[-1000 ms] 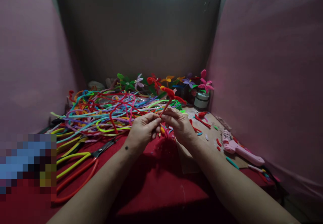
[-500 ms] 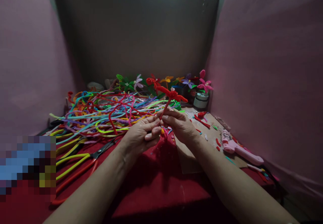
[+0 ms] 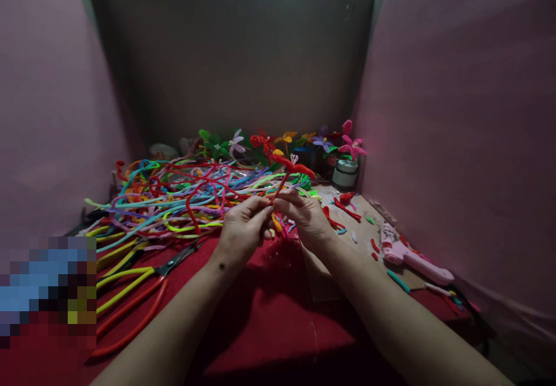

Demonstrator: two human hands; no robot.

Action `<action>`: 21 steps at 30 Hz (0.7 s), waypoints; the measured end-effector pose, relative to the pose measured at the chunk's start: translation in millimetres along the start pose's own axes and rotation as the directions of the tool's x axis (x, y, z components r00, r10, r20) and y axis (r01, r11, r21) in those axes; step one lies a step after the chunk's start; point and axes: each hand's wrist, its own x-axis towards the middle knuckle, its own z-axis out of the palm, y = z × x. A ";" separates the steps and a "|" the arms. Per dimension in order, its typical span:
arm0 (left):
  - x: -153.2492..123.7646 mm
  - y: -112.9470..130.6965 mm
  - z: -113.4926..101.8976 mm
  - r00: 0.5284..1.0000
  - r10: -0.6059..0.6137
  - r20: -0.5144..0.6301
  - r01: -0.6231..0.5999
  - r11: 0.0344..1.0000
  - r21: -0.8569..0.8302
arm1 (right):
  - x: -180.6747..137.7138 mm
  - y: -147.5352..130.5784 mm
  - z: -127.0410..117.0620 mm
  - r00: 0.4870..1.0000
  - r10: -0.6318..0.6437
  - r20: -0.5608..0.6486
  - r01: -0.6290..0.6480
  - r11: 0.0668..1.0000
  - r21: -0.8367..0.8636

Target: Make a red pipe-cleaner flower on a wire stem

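Note:
A red pipe-cleaner flower (image 3: 294, 167) with pale stamens stands tilted above my hands on a thin red stem. My left hand (image 3: 247, 224) pinches the lower stem between thumb and fingertips. Right beside it, my right hand (image 3: 303, 215) also has its fingers closed on the stem, and the fingertips of both hands nearly meet. The stem's lower end is hidden by the fingers. Behind my left hand spreads a heap of loose pipe cleaners (image 3: 174, 195) in many colours.
Red- and yellow-handled scissors (image 3: 167, 265) lie left on the red cloth (image 3: 269, 328). A pink glue gun (image 3: 412, 258) rests at right on a board (image 3: 330, 281) with red and teal scraps. Finished flowers (image 3: 263, 141) and a grey-white jar (image 3: 345, 173) stand at the back.
The flower has dipped slightly and shifted a little left. My left hand has turned, its back now facing up more, with the fingers curled under. My right hand stays on the stem.

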 end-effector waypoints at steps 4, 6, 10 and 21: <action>4.7 0.2 -5.1 0.983 -0.110 0.145 0.138 0.969 -0.206 | 3.0 -0.8 -4.3 0.997 -0.004 0.073 0.003 1.000 0.005; 5.6 0.5 -7.0 0.966 -0.159 0.204 0.213 0.936 -0.279 | 3.8 -1.1 -7.3 0.992 -0.012 0.127 0.011 1.000 0.009; 5.7 1.2 -9.1 0.925 -0.221 0.310 0.330 0.872 -0.362 | 5.5 -0.3 -12.1 0.977 0.018 0.212 -0.017 1.000 -0.011; 5.9 -2.7 -12.8 0.902 -0.234 0.363 0.374 0.844 -0.385 | 5.1 1.9 -5.6 0.973 0.105 0.207 -0.154 0.960 0.235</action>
